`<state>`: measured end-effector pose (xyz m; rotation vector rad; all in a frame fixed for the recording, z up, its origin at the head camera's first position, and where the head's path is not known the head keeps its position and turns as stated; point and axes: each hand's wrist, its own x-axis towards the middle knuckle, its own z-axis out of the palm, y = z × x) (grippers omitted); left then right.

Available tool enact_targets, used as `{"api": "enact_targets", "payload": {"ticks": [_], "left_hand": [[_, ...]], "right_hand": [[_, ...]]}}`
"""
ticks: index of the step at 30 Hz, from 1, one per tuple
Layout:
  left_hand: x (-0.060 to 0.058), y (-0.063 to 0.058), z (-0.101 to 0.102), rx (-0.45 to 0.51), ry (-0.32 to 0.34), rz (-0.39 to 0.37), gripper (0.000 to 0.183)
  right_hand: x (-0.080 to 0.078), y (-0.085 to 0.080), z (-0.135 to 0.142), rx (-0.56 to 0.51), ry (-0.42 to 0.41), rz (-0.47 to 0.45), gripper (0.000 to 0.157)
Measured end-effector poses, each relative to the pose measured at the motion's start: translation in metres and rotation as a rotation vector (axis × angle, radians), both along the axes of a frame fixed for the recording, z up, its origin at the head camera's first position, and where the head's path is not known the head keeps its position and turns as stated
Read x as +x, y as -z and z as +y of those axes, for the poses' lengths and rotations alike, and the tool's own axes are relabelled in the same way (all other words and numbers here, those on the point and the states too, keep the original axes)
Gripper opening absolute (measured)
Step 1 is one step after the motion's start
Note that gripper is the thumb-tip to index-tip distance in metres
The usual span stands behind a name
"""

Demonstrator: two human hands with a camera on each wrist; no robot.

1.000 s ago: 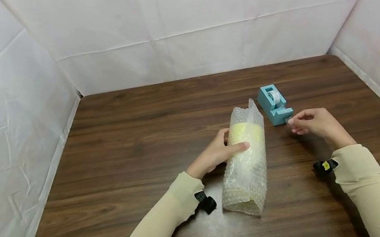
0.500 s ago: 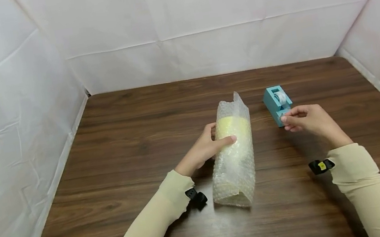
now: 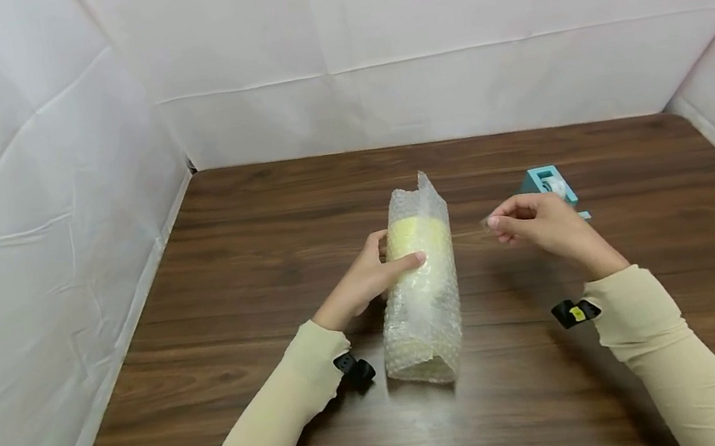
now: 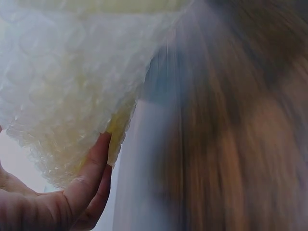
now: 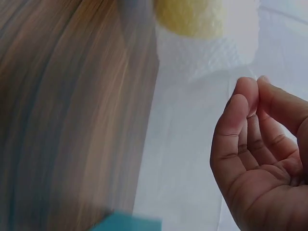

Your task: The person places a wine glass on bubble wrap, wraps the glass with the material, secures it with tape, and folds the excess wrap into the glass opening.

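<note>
The bubble wrap bundle (image 3: 422,315), with a yellow thing (image 3: 426,231) showing through it, lies lengthwise near the middle of the table (image 3: 282,283); whether all of it rests on the wood I cannot tell. The left hand (image 3: 370,276) grips its left side, thumb across the top. If that grip slackens, the wrap could spring open, since no fastening can be made out; if it tightens too far, the soft layers could crumple, and a steep tilt might let the yellow thing slide toward an end. The right hand (image 3: 546,227) is narrow, thumb and fingers pinching a small clear piece (image 3: 485,224), likely tape, which could fold on itself or cling to the skin because it is so thin. Behind that hand stands the blue dispenser (image 3: 538,178), partly hidden, so a careless backward swing might knock it. Bare wood separates bundle and right hand, giving a free path between them; more room opens leftward, and the far edge, before the white sheeting (image 3: 407,9), is well apart from the left hand.
</note>
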<state>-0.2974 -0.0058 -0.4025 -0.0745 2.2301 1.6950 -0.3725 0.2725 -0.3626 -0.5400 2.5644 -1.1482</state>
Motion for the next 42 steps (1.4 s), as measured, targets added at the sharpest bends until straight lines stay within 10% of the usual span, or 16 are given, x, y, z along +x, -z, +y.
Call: {"api": "enact_targets", "payload": {"ticks": [20,42], "left_hand": [[0.004,0.005,-0.012,0.049,-0.049,-0.034,0.09],[0.006,0.006,-0.003,0.07,-0.05,-0.05,0.089]], "right_hand": [[-0.003,0.002,-0.08,-0.067,-0.235,0.083,0.019],[-0.003,-0.009,-0.101,0.066,-0.238,0.061,0.014]]}}
